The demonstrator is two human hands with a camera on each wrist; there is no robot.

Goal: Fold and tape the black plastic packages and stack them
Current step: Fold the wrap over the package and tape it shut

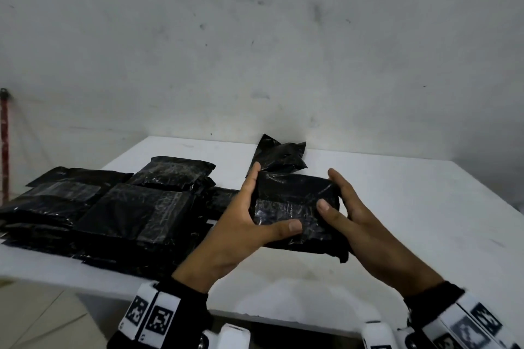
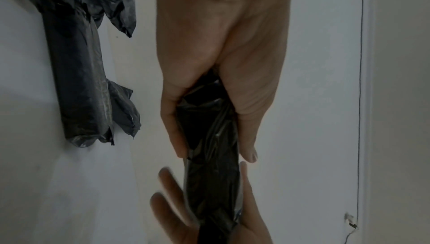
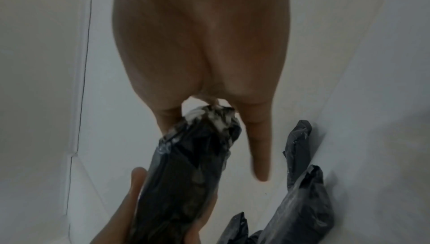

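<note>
Both hands hold one folded black package (image 1: 295, 204) just above the white tabletop (image 1: 397, 207): the left hand (image 1: 241, 224) grips its left end, thumb curled over the taped front and fingers up the far side, while the right hand (image 1: 354, 215) clasps the right end, thumb pressing the clear tape (image 1: 286, 211). The likely trouble is the fold springing open — the film is slick and crinkled, so if either thumb lifts before the tape is rubbed flat, the flap could peel. A loose corner hangs under the right end and might snag. The stack of finished packages (image 1: 113, 204) to the left already sits uneven, so a careless drop could slide it toward the tabletop's near edge — a crumpled unfolded package (image 1: 279, 157) waits behind
</note>
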